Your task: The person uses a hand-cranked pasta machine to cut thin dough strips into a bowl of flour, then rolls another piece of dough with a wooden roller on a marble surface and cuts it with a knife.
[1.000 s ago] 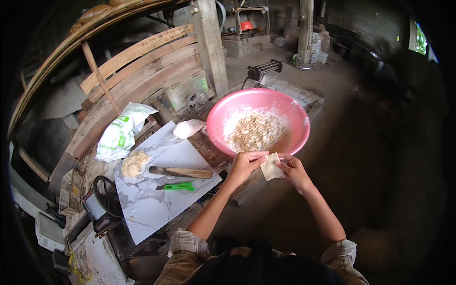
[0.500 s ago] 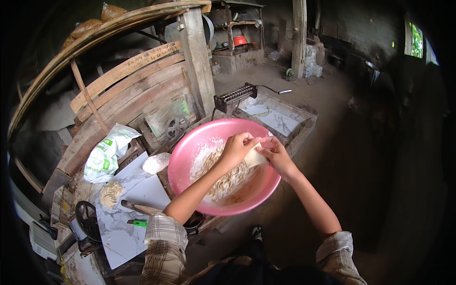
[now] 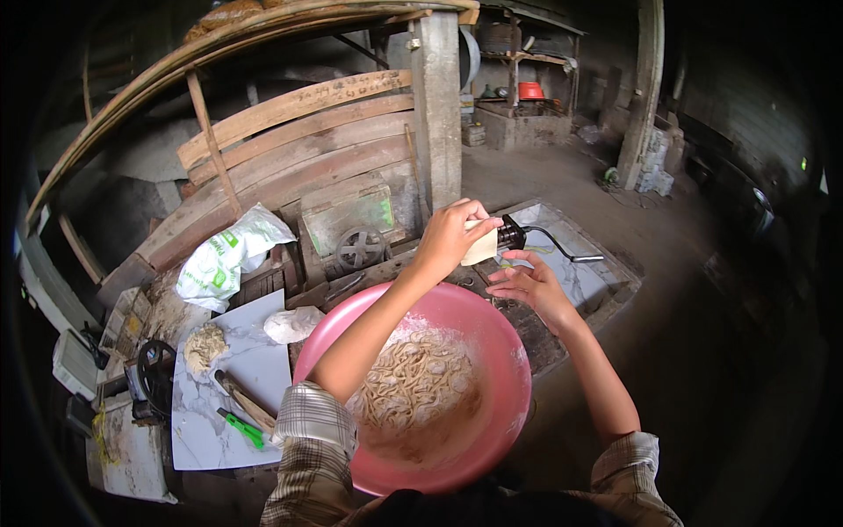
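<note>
My left hand (image 3: 454, 235) grips a pale, flat piece of dough sheet (image 3: 479, 245) beyond the far rim of the pink basin. The sheet hangs beside the dark hand-cranked noodle roller (image 3: 510, 234), whose body is mostly hidden behind my hand and the dough. Just to the right, my right hand (image 3: 537, 290) has its fingers apart and holds nothing, below the roller's crank handle (image 3: 571, 250). Nearer to me, under my left forearm, the pink basin (image 3: 507, 386) holds a heap of flour-dusted noodles (image 3: 420, 379).
On the marbled board (image 3: 206, 430) at left lie a dough lump (image 3: 205, 347), a green cutter (image 3: 241, 429) and a wooden-handled tool (image 3: 246, 400). A clear bag of white powder (image 3: 292, 325) and a white-green sack (image 3: 233, 257) sit close by. A marbled tray (image 3: 575, 277) lies beyond the roller.
Both hands have moved from over the basin forward to the noodle roller. My right hand has let go of the dough sheet, which stays in my left. The view has shifted left.
</note>
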Available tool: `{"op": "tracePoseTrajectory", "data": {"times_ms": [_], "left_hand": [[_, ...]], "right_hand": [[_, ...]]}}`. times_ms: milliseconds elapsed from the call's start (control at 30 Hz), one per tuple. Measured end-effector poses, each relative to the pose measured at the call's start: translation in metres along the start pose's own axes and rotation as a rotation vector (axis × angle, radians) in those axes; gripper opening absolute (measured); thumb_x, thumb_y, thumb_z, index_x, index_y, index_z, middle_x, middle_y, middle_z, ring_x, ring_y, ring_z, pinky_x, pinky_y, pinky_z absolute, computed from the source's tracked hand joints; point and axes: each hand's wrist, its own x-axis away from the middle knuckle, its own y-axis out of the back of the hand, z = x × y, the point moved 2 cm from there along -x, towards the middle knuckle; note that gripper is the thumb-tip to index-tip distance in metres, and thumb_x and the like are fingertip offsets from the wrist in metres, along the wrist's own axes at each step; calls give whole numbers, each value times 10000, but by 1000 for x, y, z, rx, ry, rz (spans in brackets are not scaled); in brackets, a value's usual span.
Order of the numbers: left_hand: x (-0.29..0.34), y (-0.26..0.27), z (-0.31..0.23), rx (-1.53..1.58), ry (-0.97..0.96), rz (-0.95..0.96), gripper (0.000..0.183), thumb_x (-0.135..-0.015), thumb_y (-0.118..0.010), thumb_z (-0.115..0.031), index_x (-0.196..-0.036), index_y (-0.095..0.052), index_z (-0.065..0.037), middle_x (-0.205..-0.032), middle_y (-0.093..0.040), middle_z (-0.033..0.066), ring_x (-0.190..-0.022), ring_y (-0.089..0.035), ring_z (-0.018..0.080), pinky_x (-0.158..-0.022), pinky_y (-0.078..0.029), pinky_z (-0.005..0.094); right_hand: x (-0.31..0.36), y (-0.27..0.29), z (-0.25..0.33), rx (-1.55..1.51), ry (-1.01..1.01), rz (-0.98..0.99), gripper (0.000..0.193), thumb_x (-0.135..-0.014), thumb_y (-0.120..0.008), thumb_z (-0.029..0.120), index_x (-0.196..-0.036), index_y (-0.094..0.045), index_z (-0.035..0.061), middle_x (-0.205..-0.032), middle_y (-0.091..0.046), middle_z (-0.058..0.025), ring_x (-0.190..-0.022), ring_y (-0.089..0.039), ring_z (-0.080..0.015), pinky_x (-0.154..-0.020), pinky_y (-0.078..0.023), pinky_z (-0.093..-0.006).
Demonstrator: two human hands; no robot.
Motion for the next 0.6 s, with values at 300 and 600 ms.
{"op": "tracePoseTrajectory", "data": {"times_ms": [300, 600], "left_hand": [[-29, -23, 35, -227, -11, -31, 270, -809, -695, -240, -797, -599, 12, -764, -573, 107, -667, -579, 268, -638, -454, 342], [-30, -22, 33, -445, -115, -29, 252, -766, -723, -220, -789, -587, -9, -766, -562, 92, -691, -575, 271, -622, -461, 359]], "right_hand": [[-51, 63, 0, 52, 56, 225, 268, -950, -492, 135, -1178, -479, -5, -1050, -596, -140, -882, -636, -213, -733, -525, -308], [-41, 171, 14, 117, 23, 174, 211, -954, -489, 147, -1099, -554, 8, -1004, -624, -107, -862, -621, -171, -735, -486, -286]]}}
